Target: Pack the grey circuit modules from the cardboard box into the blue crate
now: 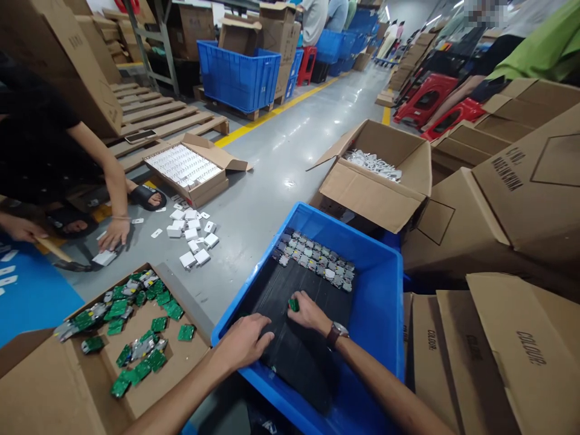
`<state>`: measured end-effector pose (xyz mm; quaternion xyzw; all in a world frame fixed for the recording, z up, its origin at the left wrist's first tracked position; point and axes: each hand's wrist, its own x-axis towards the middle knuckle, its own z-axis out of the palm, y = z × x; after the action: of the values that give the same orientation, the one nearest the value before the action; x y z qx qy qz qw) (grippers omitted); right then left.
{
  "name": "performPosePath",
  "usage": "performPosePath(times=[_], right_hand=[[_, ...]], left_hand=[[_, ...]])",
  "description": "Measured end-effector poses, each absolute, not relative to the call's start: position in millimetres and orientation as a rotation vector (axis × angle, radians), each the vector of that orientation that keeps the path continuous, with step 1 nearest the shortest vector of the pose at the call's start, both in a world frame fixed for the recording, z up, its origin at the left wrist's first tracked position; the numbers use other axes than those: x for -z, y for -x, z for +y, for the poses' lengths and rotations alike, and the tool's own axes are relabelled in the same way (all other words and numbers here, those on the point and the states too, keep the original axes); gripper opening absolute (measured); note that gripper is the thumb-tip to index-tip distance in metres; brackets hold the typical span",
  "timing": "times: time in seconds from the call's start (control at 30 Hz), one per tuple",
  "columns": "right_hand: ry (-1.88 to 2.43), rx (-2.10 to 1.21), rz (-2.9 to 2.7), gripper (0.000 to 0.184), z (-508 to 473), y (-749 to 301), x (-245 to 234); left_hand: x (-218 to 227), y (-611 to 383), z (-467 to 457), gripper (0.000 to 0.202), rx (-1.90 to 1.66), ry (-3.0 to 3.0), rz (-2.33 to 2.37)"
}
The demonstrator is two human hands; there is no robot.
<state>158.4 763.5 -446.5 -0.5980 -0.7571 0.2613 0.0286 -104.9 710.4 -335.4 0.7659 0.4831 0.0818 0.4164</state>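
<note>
My right hand [310, 313] is inside the blue bin [378, 302], its fingers closed on a small green circuit board [294, 305]. Below it lies a black sheet [312, 362] on the bin's contents or floor; I cannot tell which. Over the bin's left rim reaches my left hand [244, 343], fingers apart and nothing in them. Rows of small grey-and-silver board modules [317, 257] are packed side by side at the bin's far end. To my left, a shallow cardboard box [174, 362] holds several loose green boards [141, 368], some with grey parts.
A co-worker's hand [115, 234] touches a white case on the floor; the other grips a hammer [67, 260]. White cases [193, 232] lie scattered nearby. An open carton [376, 196] with white parts stands beyond the bin, and stacked cartons [493, 211] crowd the right.
</note>
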Motion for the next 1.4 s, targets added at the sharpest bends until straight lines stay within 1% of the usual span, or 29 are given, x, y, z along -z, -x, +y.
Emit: performPosePath(times=[0.13, 0.27, 0.33, 0.4, 0.47, 0.57, 0.7, 0.83, 0.87, 0.93, 0.97, 1.1, 1.23, 1.4], right_hand=[[1.783, -0.807, -2.094, 0.042, 807, -165, 441], [1.89, -0.743, -1.842, 0.043, 834, -162, 444], [1.916, -0.828, -1.663, 0.043, 838, -157, 448], [1.898, -1.0, -1.502, 0.042, 839, -154, 452], [1.879, -1.146, -1.41, 0.046, 839, -154, 454], [1.855, -1.195, -1.398, 0.045, 838, -159, 457], [1.905, -1.092, -1.367, 0.046, 835, -170, 460], [1.914, -0.776, -1.602, 0.044, 828, -176, 466], [1.883, -0.724, -1.681, 0.047, 826, -176, 468], [1.841, -0.695, -1.785, 0.056, 825, -172, 473], [1.852, -0.692, -1.799, 0.058, 825, -169, 476], [1.995, -0.625, -1.724, 0.052, 830, -157, 482], [1.999, -0.597, -1.717, 0.045, 830, -151, 482], [2.039, -0.571, -1.662, 0.046, 830, -145, 478]], left_hand=[[334, 105, 710, 0.036, -0.205, -1.918, 1.213], [334, 106, 710, 0.038, -0.19, -1.902, 1.216], [333, 106, 710, 0.038, -0.19, -1.898, 1.214], [333, 106, 710, 0.038, -0.196, -1.895, 1.213], [333, 106, 710, 0.038, -0.198, -1.895, 1.217], [333, 106, 711, 0.037, -0.188, -1.902, 1.216], [334, 106, 711, 0.037, -0.186, -1.907, 1.208], [333, 106, 710, 0.038, -0.197, -1.907, 1.214], [332, 105, 710, 0.038, -0.201, -1.907, 1.214], [332, 105, 709, 0.038, -0.205, -1.908, 1.213], [331, 105, 709, 0.038, -0.205, -1.909, 1.211], [332, 106, 710, 0.038, -0.187, -1.915, 1.214], [333, 106, 711, 0.037, -0.176, -1.915, 1.206], [331, 105, 710, 0.038, -0.165, -1.92, 1.217]])
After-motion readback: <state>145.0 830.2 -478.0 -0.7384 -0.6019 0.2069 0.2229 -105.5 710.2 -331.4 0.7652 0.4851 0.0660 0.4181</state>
